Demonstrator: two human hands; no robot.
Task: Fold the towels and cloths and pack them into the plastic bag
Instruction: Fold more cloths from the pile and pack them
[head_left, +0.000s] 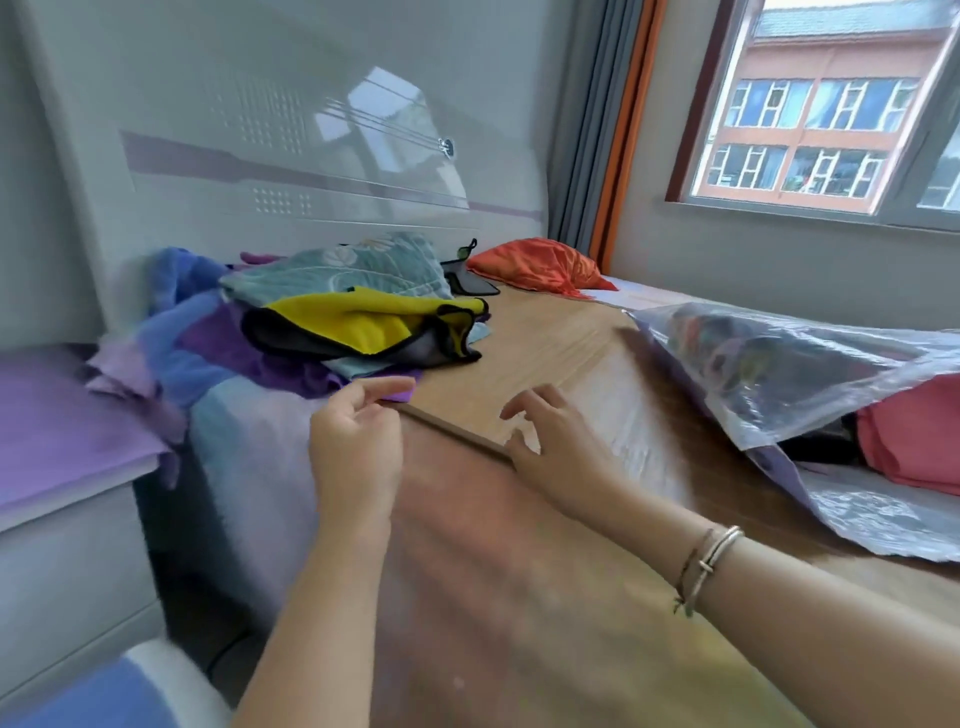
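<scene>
- Hands reach forward over a bed covered by a brown woven mat (545, 332); the frame is motion-blurred in its lower part.
- Left hand (356, 447) hovers at the mat's near-left edge, fingers loosely curled, thumb and forefinger close together just beside a purple cloth (249, 358); whether it pinches anything cannot be told.
- Right hand (550, 441) has fingers spread and relaxed above the mat, holding nothing; bracelets (706, 558) circle its wrist.
- Pile of unfolded cloths lies at the head of the bed against the glossy white headboard (260, 130): a yellow cloth with black trim (363, 322) on top, a teal patterned towel (353, 265) behind it, purple and blue pieces beneath and to the left.
- Clear plastic bag (779, 374) lies on the right side of the bed, its mouth toward the hands, with dark and multicoloured items inside; a folded pink cloth (914, 436) shows at its opening.
- Orange pillow (535, 262) sits at the far corner near the curtain (597, 130).
- Window (831, 104) at upper right looks onto a brick building.
- White nightstand (67, 519) with a purple top stands left of the bed.
</scene>
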